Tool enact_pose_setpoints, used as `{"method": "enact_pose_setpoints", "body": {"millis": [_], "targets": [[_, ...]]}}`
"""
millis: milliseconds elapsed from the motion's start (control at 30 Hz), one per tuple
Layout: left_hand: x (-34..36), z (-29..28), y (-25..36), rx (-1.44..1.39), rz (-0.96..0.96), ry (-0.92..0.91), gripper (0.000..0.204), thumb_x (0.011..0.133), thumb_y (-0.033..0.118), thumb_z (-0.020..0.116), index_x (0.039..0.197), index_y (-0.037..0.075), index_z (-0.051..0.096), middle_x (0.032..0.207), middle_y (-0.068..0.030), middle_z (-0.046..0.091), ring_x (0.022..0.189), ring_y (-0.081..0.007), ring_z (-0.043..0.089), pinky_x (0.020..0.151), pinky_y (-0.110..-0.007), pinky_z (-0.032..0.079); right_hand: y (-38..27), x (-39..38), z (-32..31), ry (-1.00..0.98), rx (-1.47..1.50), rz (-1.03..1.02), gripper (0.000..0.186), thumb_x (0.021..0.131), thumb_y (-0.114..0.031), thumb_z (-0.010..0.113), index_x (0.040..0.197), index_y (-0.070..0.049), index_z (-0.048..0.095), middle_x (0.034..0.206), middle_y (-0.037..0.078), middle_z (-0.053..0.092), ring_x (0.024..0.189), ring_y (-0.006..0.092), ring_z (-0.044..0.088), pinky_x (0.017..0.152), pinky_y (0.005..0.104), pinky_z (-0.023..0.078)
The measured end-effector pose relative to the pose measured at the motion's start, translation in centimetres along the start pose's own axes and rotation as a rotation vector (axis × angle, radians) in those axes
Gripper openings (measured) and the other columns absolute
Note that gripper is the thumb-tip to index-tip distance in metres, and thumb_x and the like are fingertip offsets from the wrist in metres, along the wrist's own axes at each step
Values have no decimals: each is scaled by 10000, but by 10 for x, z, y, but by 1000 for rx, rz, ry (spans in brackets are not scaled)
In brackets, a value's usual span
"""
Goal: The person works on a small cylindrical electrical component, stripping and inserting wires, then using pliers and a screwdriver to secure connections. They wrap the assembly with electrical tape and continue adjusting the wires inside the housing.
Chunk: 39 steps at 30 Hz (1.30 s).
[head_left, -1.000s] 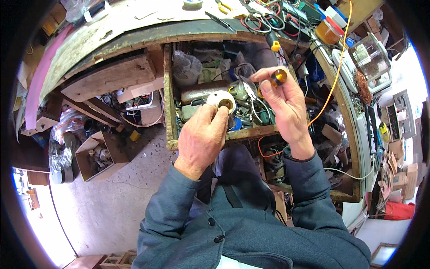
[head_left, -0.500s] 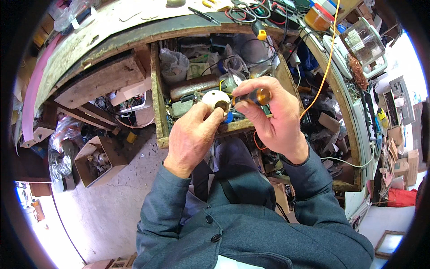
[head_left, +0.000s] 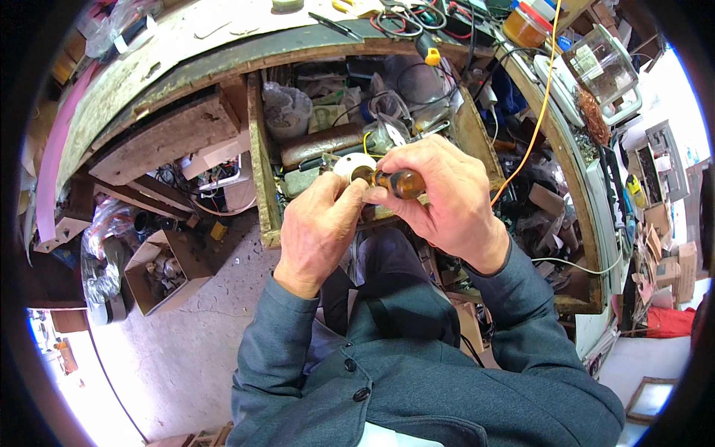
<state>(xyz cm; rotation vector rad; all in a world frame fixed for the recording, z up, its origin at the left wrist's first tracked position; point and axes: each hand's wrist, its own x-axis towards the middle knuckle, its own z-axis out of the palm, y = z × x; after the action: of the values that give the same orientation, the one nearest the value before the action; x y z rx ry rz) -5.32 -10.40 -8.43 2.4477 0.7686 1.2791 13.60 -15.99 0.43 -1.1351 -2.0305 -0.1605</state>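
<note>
Over the open drawer, my left hand (head_left: 316, 227) is closed round a small white round part (head_left: 353, 162) that has a small hole in its top and a hollow opening at its side. My right hand (head_left: 450, 201) grips a screwdriver (head_left: 403, 183) by its amber and dark handle, the handle's end turned to the right. The driver's front end points at the opening in the white part. The fingertips of both hands nearly meet there, and the screwdriver's tip is hidden.
Below my hands, the wooden drawer (head_left: 262, 149) is full of bags, a brown pouch (head_left: 320, 147) and small parts. Beyond it runs the worktable (head_left: 171, 71) with a pen and test leads. An orange cable (head_left: 538, 134) hangs at the right. A carton (head_left: 165, 270) stands on the floor at left.
My right hand has moved left and slightly down with the screwdriver, bringing its front end up to the white part's opening. The left hand stays almost in place, still holding the part.
</note>
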Motion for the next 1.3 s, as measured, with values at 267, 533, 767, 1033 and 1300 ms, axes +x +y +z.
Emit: {"method": "enact_pose_setpoints", "body": {"millis": [267,533,767,1033,1300], "targets": [[-2,-1,4,13,-5,-18,156,897,104,811,1029,75,734,883,-111,672,725,-323,699,615,-408,556,-2,0,5,58,-37,56,444,832,-94,914,1210,-16,693,942,121,752,743,217,739,648,305,587],[-6,2,0,-31,-11,-7,162,889,107,821,1022,80,734,869,-98,662,714,-305,690,606,-410,550,-3,7,-4,-144,44,74,622,830,34,845,1412,-62,650,1076,129,776,866,239,786,732,332,625],[-6,3,-2,-57,8,-1,184,889,132,813,1037,98,709,857,-83,641,715,-304,688,583,-422,541,-2,12,-9,-246,109,67,678,845,96,763,1474,-90,590,1112,130,759,982,308,764,823,378,611],[-3,0,-1,-86,16,-27,186,874,106,820,1017,87,703,861,-83,636,722,-306,685,587,-418,534,2,9,0,-222,54,15,628,907,-34,661,1515,-126,538,929,107,699,830,327,716,720,420,569],[2,-1,-5,-141,20,-26,229,830,67,830,1001,59,677,883,-94,620,785,-310,675,659,-418,543,-1,10,2,-227,131,-9,734,818,76,774,1490,-142,575,1120,101,739,907,304,735,778,386,598]]}}
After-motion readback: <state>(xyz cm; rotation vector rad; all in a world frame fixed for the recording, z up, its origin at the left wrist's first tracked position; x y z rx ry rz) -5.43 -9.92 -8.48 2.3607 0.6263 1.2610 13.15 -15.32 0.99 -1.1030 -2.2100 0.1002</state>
